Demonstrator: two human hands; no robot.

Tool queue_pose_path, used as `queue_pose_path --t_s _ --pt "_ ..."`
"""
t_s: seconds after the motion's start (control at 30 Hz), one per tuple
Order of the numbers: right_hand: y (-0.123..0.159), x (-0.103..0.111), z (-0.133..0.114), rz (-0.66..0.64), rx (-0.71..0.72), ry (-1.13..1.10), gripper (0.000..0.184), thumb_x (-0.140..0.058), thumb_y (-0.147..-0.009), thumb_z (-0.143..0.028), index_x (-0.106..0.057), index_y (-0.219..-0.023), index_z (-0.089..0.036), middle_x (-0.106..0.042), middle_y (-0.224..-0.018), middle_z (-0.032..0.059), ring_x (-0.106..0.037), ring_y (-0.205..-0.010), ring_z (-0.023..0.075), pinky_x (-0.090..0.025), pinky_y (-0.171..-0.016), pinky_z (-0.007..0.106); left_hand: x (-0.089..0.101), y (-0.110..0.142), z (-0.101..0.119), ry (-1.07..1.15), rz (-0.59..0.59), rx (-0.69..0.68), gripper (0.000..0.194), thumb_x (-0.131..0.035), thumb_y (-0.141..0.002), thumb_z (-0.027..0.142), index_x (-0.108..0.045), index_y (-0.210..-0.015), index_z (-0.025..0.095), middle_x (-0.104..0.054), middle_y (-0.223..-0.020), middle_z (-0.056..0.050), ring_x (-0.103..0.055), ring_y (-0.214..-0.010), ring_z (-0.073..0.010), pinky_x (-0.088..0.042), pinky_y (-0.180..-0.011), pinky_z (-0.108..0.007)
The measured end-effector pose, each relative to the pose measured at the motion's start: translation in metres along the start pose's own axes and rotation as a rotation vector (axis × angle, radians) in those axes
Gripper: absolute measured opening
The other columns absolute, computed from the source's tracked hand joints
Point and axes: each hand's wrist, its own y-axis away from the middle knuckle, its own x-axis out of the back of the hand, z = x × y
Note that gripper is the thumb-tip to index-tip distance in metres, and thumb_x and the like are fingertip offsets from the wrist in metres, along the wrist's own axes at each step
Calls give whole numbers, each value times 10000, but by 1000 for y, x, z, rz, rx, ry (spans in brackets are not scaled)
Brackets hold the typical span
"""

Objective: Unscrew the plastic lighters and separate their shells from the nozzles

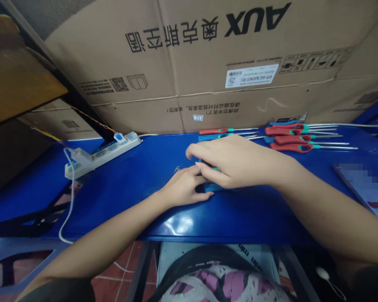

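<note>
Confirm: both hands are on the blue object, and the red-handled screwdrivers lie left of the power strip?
No: the head view shows the red-handled screwdrivers right of the power strip. The left hand and right hand are on the blue object.

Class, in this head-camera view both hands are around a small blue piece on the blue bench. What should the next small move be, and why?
Probably lift the right hand slightly off the blue piece. It arches over the top and hides most of the piece, while the left hand sits against its side and could likely steady it, so the piece could then be seen better.
</note>
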Motion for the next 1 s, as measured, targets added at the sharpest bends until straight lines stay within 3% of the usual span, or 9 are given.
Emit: queue_pose_path --t_s 0.13,0.27,0.37,0.5,0.63,0.73,0.83,1.0 --pt "0 -1 -2 -6 -17 16 299 -421 -1002 -366 -646 -1036 -172 -709 -825 62 -560 -634 176 -196 -551 295 2 0 -1 12 -18 48 329 -711 -841 393 -708 -1113 208 -731 -1001 -63 -698 -933 -263 -570 -801 -368" --pt "-2 -7 -1 67 15 -2 283 -453 -978 -337 -652 -1052 -150 -721 -1002 105 -613 -776 198 -242 -582 296 4 1 -2 25 -3 82 309 -732 -819 409 -710 -1055 211 -720 -1038 -65 -692 -960 -264 -569 -814 -366" --pt "-4 -12 -1 69 7 26 353 -417 -1001 -407 -669 -971 -161 -718 -893 90 -614 -749 208 -235 -573 304 4 1 -3 41 -8 100 321 -733 -817 404 -693 -1068 207 -727 -1026 -63 -694 -956 -263 -572 -824 -369" --pt "-6 -16 -3 114 25 -9 367 -437 -982 -354 -580 -1248 -145 -708 -1100 126 -638 -854 225 -271 -581 297 2 2 -5 39 -6 94 325 -720 -830 424 -688 -1067 205 -739 -1020 -63 -704 -962 -276 -575 -800 -370" --pt "-6 -16 -5 86 7 15 305 -437 -971 -347 -622 -1104 -144 -723 -882 94 -630 -738 219 -260 -581 301 3 4 -9 40 -10 74 407 -717 -827 478 -674 -1119 197 -731 -1072 -84 -698 -1003 -295 -576 -841 -396" --pt "-6 -15 -4 101 25 -15 318 -482 -945 -351 -607 -1139 -133 -728 -946 103 -629 -769 217 -264 -588 301 3 4 -11 51 -9 43 418 -708 -828 496 -665 -1122 203 -717 -1133 -96 -689 -1042 -301 -574 -858 -397" --pt "-6 -15 0 104 18 26 345 -426 -989 -423 -636 -1007 -149 -706 -819 77 -582 -680 195 -214 -566 307 4 5 -12 72 -32 25 412 -699 -839 464 -650 -1161 211 -723 -1130 -88 -693 -1033 -289 -573 -867 -394" --pt "-8 -19 5 157 89 26 322 -391 -1006 -364 -637 -961 -162 -687 -857 67 -551 -707 175 -207 -576 308 4 6 -14 79 -56 5 340 -686 -856 428 -677 -1109 200 -743 -1073 -83 -702 -1002 -284 -570 -865 -407"
